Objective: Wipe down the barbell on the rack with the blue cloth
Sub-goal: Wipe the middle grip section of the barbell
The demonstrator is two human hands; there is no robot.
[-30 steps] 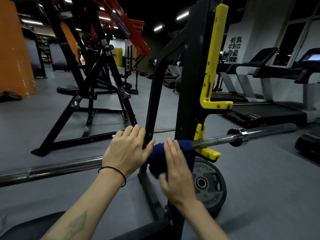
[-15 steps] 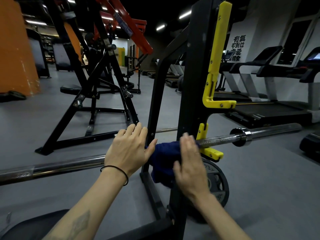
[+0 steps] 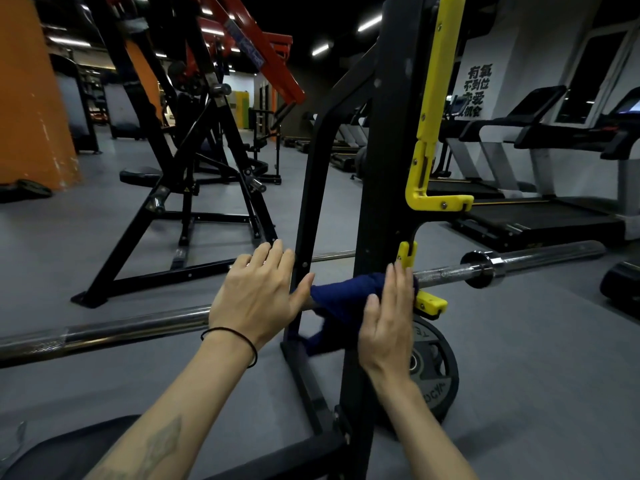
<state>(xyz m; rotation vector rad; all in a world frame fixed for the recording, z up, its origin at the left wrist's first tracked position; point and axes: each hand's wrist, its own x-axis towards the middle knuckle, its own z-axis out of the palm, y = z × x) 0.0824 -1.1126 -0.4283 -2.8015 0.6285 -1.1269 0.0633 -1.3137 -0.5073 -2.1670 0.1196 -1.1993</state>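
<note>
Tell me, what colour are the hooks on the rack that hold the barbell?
Bright yellow: the lower hook cradles the barbell, seen best in the head view.

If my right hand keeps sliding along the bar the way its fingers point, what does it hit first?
Most likely the lower yellow hook that cradles the barbell. The right hand presses the blue cloth right beside it, fingertips already at the hook's upright part. Depth is hard to judge here.

Rack upright (image 3: 381, 202) beside right hand (image 3: 389, 327)
</note>
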